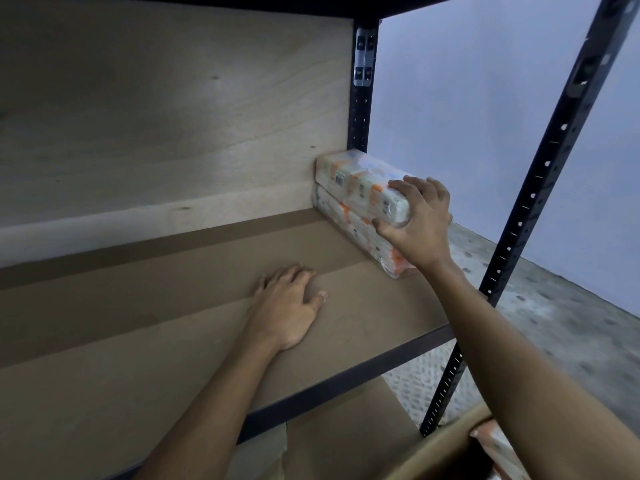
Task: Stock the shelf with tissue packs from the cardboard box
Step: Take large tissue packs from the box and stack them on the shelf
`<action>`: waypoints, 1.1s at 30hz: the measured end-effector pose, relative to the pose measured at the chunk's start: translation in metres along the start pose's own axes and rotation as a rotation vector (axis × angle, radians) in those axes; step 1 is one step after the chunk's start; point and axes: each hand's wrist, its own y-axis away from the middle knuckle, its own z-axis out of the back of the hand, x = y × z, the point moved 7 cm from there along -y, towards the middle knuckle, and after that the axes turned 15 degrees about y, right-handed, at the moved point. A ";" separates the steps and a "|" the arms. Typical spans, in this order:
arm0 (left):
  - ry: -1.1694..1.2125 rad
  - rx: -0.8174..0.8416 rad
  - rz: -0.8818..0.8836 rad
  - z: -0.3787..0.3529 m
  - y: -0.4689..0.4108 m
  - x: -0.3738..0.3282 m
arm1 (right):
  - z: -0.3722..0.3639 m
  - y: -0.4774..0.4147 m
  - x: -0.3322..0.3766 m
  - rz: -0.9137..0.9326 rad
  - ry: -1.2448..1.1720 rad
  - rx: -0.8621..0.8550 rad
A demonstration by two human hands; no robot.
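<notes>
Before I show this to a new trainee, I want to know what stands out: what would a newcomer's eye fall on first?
The right hand gripping the end of the top tissue pack, stacked on a second pack in the shelf's back right corner. Next, the left hand resting flat on the brown shelf board, mid-frame. At bottom right, the rim of the cardboard box shows.

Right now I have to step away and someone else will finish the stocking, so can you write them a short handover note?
Left hand: flat, resting on the shelf board.
Right hand: grips the near end of the upper tissue pack.
Things: that pack lies on the lower tissue pack at the shelf's right end. The cardboard box is at lower right, with another pack showing inside.
Done: two packs stacked.
Left: release, then shelve what the box holds.
</notes>
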 end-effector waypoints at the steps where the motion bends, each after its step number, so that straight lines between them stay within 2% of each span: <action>1: 0.000 -0.001 0.000 0.000 0.000 0.000 | 0.001 0.000 0.000 0.001 0.007 0.010; 9: 0.004 -0.008 0.002 0.002 0.001 -0.001 | 0.008 0.001 -0.001 0.021 0.073 0.087; 21: 0.015 0.020 0.011 0.007 0.008 -0.009 | 0.039 0.023 0.000 0.017 0.079 0.086; 26: 0.049 0.060 0.005 0.011 0.020 -0.016 | 0.061 0.053 -0.001 0.054 0.057 0.080; 33: 0.241 0.129 -0.056 0.003 0.058 -0.044 | 0.087 0.131 0.006 0.104 0.038 0.131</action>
